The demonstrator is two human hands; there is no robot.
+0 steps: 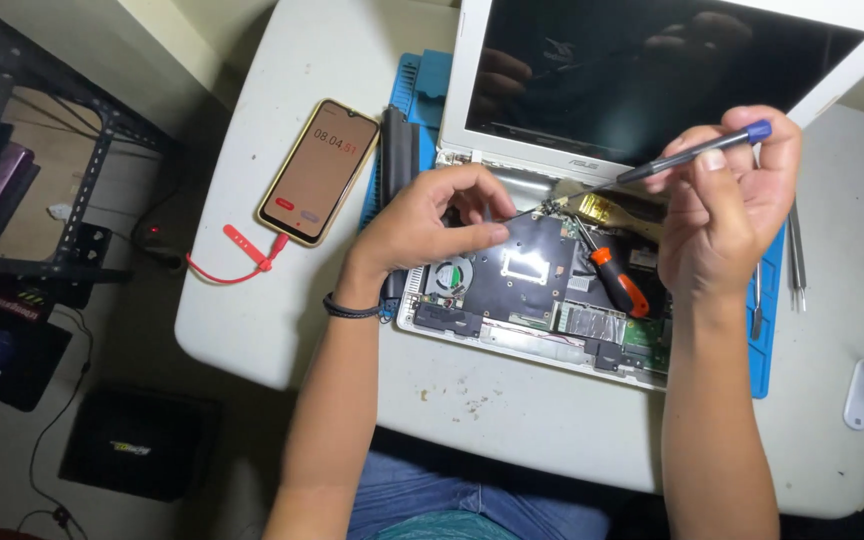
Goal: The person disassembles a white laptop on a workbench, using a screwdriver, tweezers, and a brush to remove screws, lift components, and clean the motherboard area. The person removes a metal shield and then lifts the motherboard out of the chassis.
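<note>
Head view: a white laptop (512, 330) lies opened on a blue mat (767, 340) at the middle of a white table (292, 290), its boards and fan (449, 277) exposed and the dark screen (642, 80) tilted up at the far side. The right hand (727, 215) pinches a blue-capped driver (697, 152) between thumb and fingers; the shaft slants down left to the far edge of the board, near the hinge. The left hand (430, 222) rests on the board, fingers curled and pressed together, seemingly pinching something small beside the tip.

Risks, as judged:
- The driver tip could slip off a small screw and scratch the board, because the tool is held at a shallow slant.
- An orange driver (612, 278) lying loose on the boards could roll or short parts if knocked by the right wrist.
- A phone (318, 170) on a red cable (237, 262) sits at the left, near the table edge; a tug could drag it off.

Unclear: the screw itself and whatever the left fingers hold are hidden. Tools (795, 255) at the right are partly covered by the right hand. The screen's far corners are cut off.
</note>
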